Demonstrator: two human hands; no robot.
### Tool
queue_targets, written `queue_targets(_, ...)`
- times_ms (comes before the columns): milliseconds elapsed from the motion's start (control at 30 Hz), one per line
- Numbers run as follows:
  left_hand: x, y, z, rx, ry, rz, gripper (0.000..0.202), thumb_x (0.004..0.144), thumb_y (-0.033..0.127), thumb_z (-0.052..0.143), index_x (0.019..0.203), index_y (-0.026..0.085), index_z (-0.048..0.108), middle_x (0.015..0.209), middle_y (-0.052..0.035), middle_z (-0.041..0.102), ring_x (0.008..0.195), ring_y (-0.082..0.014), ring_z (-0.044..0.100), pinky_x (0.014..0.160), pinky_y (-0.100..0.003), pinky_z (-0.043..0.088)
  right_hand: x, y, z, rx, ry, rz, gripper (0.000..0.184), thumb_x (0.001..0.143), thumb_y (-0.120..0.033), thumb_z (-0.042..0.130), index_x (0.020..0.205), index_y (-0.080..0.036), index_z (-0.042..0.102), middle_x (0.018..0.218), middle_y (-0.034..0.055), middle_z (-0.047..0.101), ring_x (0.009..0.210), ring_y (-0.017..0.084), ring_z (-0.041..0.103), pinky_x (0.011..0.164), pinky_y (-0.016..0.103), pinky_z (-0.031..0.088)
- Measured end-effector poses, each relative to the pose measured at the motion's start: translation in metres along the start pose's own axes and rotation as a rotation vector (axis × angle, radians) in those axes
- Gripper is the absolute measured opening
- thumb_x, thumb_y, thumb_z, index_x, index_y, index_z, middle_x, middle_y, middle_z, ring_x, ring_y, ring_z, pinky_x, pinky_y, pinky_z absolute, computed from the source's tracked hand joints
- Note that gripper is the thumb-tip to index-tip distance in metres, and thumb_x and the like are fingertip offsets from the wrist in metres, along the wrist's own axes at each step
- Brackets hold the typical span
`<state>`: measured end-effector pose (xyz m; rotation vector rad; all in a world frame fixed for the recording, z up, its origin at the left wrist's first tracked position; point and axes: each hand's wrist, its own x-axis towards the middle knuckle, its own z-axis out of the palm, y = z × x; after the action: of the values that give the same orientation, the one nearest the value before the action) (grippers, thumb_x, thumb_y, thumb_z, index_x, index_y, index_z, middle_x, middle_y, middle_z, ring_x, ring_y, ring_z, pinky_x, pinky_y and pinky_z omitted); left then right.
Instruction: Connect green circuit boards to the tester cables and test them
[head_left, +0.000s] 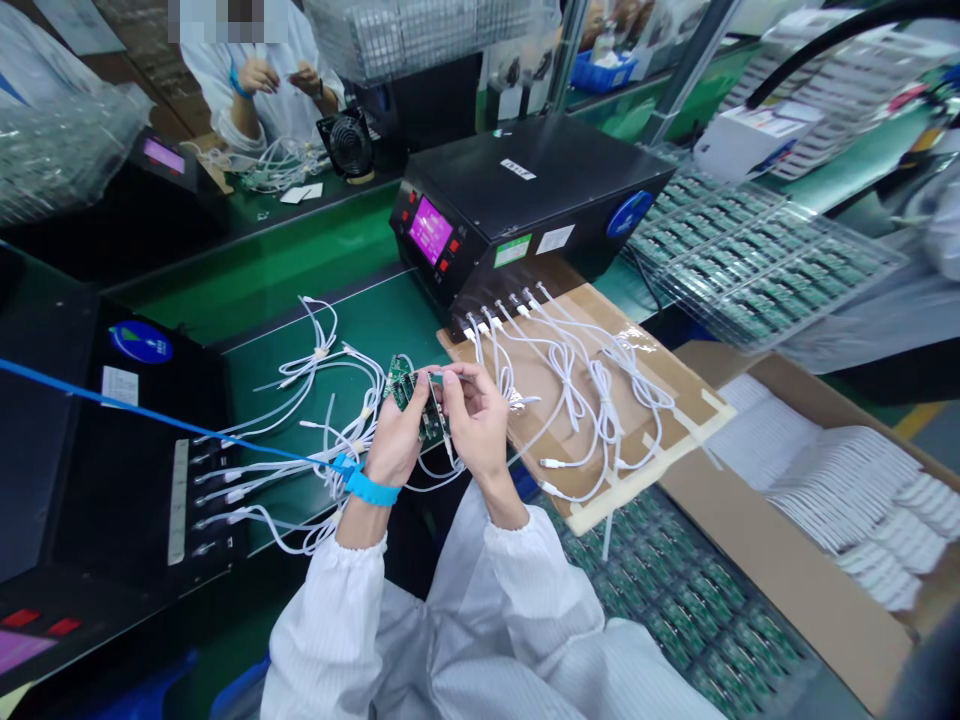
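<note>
My left hand, with a blue wrist strap, is closed around a green circuit board. More green board shows past the thumb, and I cannot tell whether it is a second one. My right hand is closed in a pinch at the board's upper right edge; what lies between thumb and finger is hidden. A white cable plug meets the board's lower right side, close to the right palm. White cables lie on the green mat around my left hand.
A black tester stands ahead, its white cables spread over a brown board. Another black box is at left. Trays of circuit boards and a carton of white parts are at right. Across the bench works a person.
</note>
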<state>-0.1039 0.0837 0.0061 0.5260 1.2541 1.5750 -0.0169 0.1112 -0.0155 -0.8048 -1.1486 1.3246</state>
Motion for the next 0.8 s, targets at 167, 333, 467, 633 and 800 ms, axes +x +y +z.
queue_targets(167, 0.000, -0.002, -0.003, 0.001, -0.019, -0.007, 0.056, 0.072, 0.061, 0.088, 0.106, 0.019, 0.072, 0.107, -0.0105, 0.077, 0.119, -0.0292, 0.070, 0.101, -0.040, 0.058, 0.002, 0.000, -0.001, -0.006, -0.034, 0.009, 0.025, 0.100, -0.045, 0.063, 0.105, -0.021, 0.067, 0.108, 0.0076, 0.073, 0.095, 0.018, 0.071, 0.082, 0.030, 0.059)
queue_targets(333, 0.000, 0.000, -0.003, 0.009, -0.051, -0.018, 0.060, 0.069, 0.062, 0.089, 0.106, 0.018, 0.072, 0.109, -0.0112, 0.077, 0.115, -0.0290, 0.072, 0.099, -0.041, 0.059, 0.001, -0.001, -0.004, -0.020, -0.053, -0.038, 0.022, 0.102, -0.043, 0.063, 0.105, -0.022, 0.069, 0.107, 0.0065, 0.071, 0.093, 0.017, 0.070, 0.079, 0.029, 0.057)
queue_targets(467, -0.002, 0.006, -0.002, 0.056, -0.079, -0.025, 0.059, 0.068, 0.063, 0.090, 0.102, 0.018, 0.072, 0.106, -0.0105, 0.077, 0.112, -0.0276, 0.072, 0.099, -0.039, 0.059, -0.002, -0.004, -0.004, -0.050, -0.042, -0.110, 0.021, 0.104, -0.041, 0.059, 0.106, -0.023, 0.070, 0.105, 0.0057, 0.068, 0.092, 0.017, 0.068, 0.077, 0.029, 0.056)
queue_targets(633, -0.001, 0.006, -0.003, 0.095, -0.032, -0.017, 0.058, 0.069, 0.062, 0.090, 0.101, 0.017, 0.072, 0.097, -0.0077, 0.076, 0.103, -0.0247, 0.073, 0.093, -0.035, 0.059, -0.008, -0.004, -0.002, -0.104, -0.019, -0.136, 0.022, 0.106, -0.039, 0.055, 0.111, -0.024, 0.070, 0.111, 0.0072, 0.067, 0.099, 0.019, 0.068, 0.084, 0.032, 0.059)
queue_targets(800, 0.004, 0.010, -0.001, 0.021, -0.042, -0.042, 0.055, 0.076, 0.058, 0.087, 0.107, 0.016, 0.070, 0.082, -0.0010, 0.067, 0.082, -0.0154, 0.068, 0.083, -0.028, 0.057, -0.034, 0.000, -0.010, -0.280, 0.021, -0.239, 0.041, 0.105, -0.031, 0.058, 0.146, -0.033, 0.058, 0.147, 0.0120, 0.053, 0.095, 0.018, 0.070, 0.089, 0.039, 0.061)
